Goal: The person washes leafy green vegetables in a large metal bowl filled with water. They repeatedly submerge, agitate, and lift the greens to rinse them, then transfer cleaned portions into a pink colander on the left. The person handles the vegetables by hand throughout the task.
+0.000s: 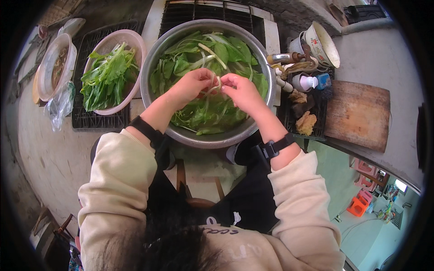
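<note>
A large round metal basin holds green leafy vegetables in water. Over its middle, my left hand and my right hand meet almost fingertip to fingertip. Pale, thin stems are pinched between the fingers of both hands. Some of what lies under my left fingers is hidden. To the left of the basin, a pink plastic colander holds a heap of leafy greens, tilted on a black plastic crate.
Farther left stand a pale oval basin and a clear plastic bag. A metal tap reaches over the basin's right rim. Beyond it are a floral enamel pot, sponges in a black crate, and a wooden cutting board.
</note>
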Demonstrator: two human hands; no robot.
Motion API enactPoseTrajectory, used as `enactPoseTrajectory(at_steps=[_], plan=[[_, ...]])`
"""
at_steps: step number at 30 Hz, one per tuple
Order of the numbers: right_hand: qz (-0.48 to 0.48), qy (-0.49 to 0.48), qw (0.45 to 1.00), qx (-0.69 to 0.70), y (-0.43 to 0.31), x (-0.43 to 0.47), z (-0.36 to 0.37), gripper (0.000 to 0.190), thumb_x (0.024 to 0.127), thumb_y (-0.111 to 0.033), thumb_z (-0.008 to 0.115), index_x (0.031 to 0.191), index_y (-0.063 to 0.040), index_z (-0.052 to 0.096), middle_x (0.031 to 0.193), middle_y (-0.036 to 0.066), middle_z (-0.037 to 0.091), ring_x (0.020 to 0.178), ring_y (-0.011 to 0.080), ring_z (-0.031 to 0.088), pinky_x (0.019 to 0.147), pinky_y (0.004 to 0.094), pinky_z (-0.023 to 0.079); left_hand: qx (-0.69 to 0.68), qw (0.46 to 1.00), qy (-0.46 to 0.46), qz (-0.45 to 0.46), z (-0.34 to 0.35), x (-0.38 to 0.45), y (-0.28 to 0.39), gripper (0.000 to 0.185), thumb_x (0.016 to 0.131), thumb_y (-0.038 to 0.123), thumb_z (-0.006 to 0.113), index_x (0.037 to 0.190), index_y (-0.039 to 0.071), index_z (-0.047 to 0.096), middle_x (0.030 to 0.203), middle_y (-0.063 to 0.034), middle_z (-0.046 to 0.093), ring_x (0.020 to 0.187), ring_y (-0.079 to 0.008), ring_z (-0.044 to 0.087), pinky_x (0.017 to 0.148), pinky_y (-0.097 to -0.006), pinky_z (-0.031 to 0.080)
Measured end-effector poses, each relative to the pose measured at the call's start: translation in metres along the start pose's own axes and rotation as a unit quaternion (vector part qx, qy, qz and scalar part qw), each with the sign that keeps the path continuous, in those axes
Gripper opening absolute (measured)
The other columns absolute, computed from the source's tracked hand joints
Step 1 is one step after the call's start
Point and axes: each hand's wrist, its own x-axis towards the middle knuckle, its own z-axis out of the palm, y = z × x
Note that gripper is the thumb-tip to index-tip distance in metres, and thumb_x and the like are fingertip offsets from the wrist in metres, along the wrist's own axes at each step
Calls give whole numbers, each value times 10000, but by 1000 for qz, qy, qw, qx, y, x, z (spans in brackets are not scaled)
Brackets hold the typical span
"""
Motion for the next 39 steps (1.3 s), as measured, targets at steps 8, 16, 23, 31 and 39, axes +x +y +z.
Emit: enactPoseTrajectory(at_steps=[8, 16, 23, 31, 39], plan=[[28, -31, 999, 15, 11, 4, 4, 198, 870, -118, 595, 1043, -36, 644, 862, 90, 692, 585, 166, 619, 529, 302, 499, 29, 999, 23, -23, 2, 8, -9, 160, 990, 197, 529, 1035, 49, 570, 870, -53, 629, 740, -153, 627, 690, -303, 500], [110, -215, 860, -450, 49, 32, 46, 190, 840, -98, 582, 903, 51, 682, 805, 239, 685, 753, 316, 701, 657, 396, 538, 527, 840, -59, -110, 11, 26, -45, 319, 844, 256, 687, 995, -26, 696, 983, -222, 686, 868, -373, 661, 815, -418, 509], [47, -42, 994, 93, 20, 23, 8, 202, 828, -116, 670, 975, 16, 630, 750, 56, 645, 588, 120, 582, 555, 282, 473, 90, 992, 90, 5, -8, 13, -8, 124, 820, 33, 664, 940, 1, 670, 840, -49, 666, 760, -138, 593, 745, -275, 454], [-74, 70, 992, 72, -16, -4, -11, 215, 801, -137, 714, 953, 8, 674, 891, 55, 694, 801, 125, 633, 754, 270, 504, -7, 996, 26, 79, 1, -19, 32, 172, 925, 148, 620, 1044, 24, 619, 920, -14, 626, 814, -88, 575, 774, -221, 444], [-88, 79, 992, 53, -20, 1, -3, 233, 875, -113, 643, 1067, -9, 559, 893, 93, 680, 808, 155, 640, 755, 294, 505, 64, 992, 21, 109, 10, -21, 44, 170, 925, 211, 654, 1029, 78, 633, 924, 32, 628, 842, -53, 554, 733, -188, 411]])
